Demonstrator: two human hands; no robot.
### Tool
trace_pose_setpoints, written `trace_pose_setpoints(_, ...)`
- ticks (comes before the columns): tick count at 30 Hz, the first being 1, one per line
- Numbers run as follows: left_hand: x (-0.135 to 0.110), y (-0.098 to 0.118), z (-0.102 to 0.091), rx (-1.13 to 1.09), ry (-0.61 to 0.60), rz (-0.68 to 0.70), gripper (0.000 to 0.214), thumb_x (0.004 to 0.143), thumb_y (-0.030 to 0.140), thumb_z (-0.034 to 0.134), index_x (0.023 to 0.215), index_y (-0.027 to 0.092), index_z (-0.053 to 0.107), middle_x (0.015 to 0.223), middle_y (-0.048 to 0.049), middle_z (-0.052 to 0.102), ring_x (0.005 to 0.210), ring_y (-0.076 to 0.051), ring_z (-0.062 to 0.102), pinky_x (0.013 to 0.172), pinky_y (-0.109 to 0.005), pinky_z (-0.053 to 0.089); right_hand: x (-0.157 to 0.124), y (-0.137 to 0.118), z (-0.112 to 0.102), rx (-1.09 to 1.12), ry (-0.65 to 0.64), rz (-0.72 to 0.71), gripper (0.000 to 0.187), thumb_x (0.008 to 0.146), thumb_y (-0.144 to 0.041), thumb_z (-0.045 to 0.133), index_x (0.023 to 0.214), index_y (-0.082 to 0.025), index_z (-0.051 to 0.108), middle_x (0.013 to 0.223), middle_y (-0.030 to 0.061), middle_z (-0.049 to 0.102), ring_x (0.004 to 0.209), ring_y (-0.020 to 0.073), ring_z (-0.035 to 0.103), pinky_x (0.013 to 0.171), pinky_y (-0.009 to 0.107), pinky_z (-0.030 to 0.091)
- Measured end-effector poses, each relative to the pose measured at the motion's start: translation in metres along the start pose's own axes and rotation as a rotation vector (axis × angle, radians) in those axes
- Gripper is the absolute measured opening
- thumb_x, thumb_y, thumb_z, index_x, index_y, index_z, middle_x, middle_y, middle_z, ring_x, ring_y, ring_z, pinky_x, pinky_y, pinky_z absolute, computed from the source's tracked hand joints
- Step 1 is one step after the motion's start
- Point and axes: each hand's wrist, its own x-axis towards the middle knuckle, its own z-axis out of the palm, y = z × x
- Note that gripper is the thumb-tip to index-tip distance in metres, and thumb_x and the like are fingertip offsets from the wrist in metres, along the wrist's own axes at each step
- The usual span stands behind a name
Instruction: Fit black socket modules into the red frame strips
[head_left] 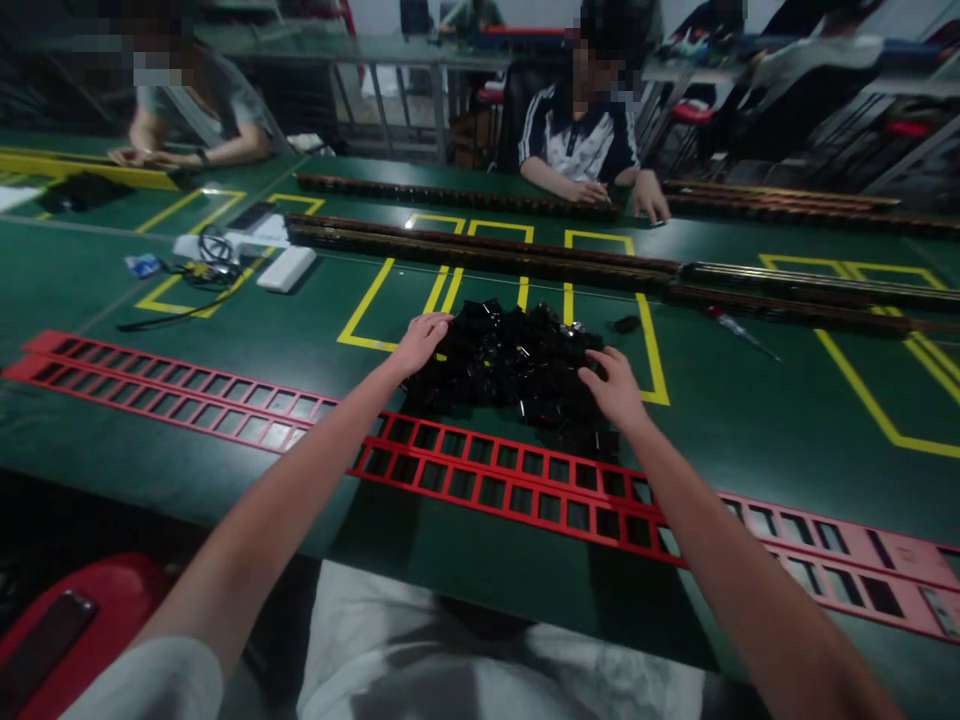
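Note:
A heap of small black parts (510,365) lies on the green table (750,420) in front of me. My left hand (420,342) rests on the heap's left edge, fingers curled over the parts. My right hand (613,385) lies on the heap's right side, fingers bent down into the parts. Whether either hand holds a part is hidden. Just in front of the heap run two long red strips with rows of rectangular slots (480,480), crossing under both forearms.
Long dark rails (480,250) lie across the table behind the heap. A white box (286,268), cables (214,255) and a screwdriver (739,332) lie around. Two other people sit at the far side, hands on the table. A red stool (67,620) stands at my lower left.

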Motion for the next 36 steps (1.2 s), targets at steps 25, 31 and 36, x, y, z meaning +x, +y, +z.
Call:
trace_pose_setpoints(25,-0.206,0.106,0.016,0.444,-0.114,0.191,0.034,0.097,0.032,0.039,0.100,0.028,0.072,0.107,-0.0061,0.073,0.103,-0.028,0.066,0.109,-0.053,0.037,-0.175,-0.048,-0.053,-0.552,-0.182,-0.126,0.036,0.100,-0.019,0.039,0.123,-0.018,0.065,0.123,0.0111,0.069,0.114,0.0281,0.058,0.092,0.040,0.041)
trace_pose_setpoints(31,-0.208,0.106,0.018,0.511,-0.106,0.191,0.024,0.091,0.032,0.049,0.099,0.023,0.069,0.102,-0.0066,0.073,0.101,-0.027,0.066,0.108,-0.051,0.037,-0.176,-0.044,-0.051,-0.510,-0.173,-0.124,0.034,0.102,-0.023,0.040,0.124,-0.018,0.065,0.122,0.0118,0.068,0.113,0.0277,0.057,0.093,0.040,0.041)
trace_pose_setpoints(36,-0.209,0.105,0.022,0.591,-0.057,0.217,0.021,0.092,0.032,0.050,0.096,0.020,0.067,0.099,-0.0052,0.074,0.096,-0.026,0.065,0.104,-0.048,0.038,-0.176,-0.042,-0.048,-0.501,-0.151,-0.122,0.032,0.101,-0.023,0.042,0.121,-0.018,0.067,0.120,0.0117,0.069,0.112,0.0276,0.057,0.094,0.040,0.040)
